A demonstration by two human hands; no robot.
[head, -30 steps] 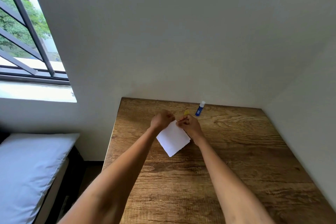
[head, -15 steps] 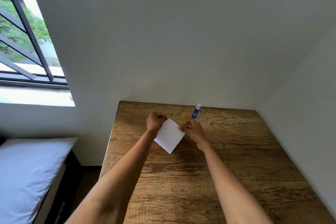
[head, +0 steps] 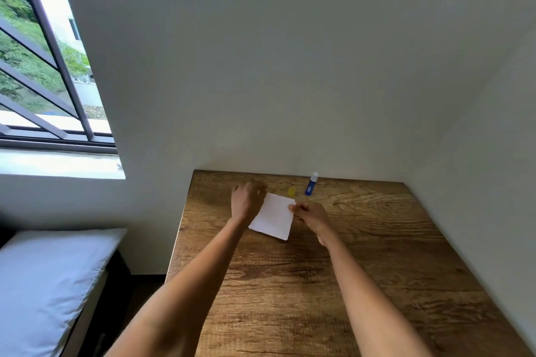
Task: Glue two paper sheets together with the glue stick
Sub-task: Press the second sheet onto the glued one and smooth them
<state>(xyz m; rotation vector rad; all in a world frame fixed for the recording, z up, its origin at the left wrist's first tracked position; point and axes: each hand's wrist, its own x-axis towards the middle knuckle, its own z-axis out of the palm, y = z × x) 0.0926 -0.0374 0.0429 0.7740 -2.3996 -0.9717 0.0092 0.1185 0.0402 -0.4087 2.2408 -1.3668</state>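
White paper sheets (head: 274,216) lie stacked on the wooden table (head: 362,255), toward its far side. My left hand (head: 246,200) rests on their left edge with curled fingers. My right hand (head: 311,216) pinches the right edge near the top corner, where a second sheet's edge shows slightly offset. A blue glue stick (head: 311,184) with a white tip lies uncapped beyond the paper near the wall. Its small yellow cap (head: 291,190) sits just left of it.
The table stands in a corner, with walls behind it and on its right. A bed with a white pillow (head: 46,284) lies low at the left. A barred window (head: 43,66) is up at the left.
The paper has turned from a diamond slant toward a squarer lie. My hands have moved apart to its left and right edges. The view has shifted down and left.
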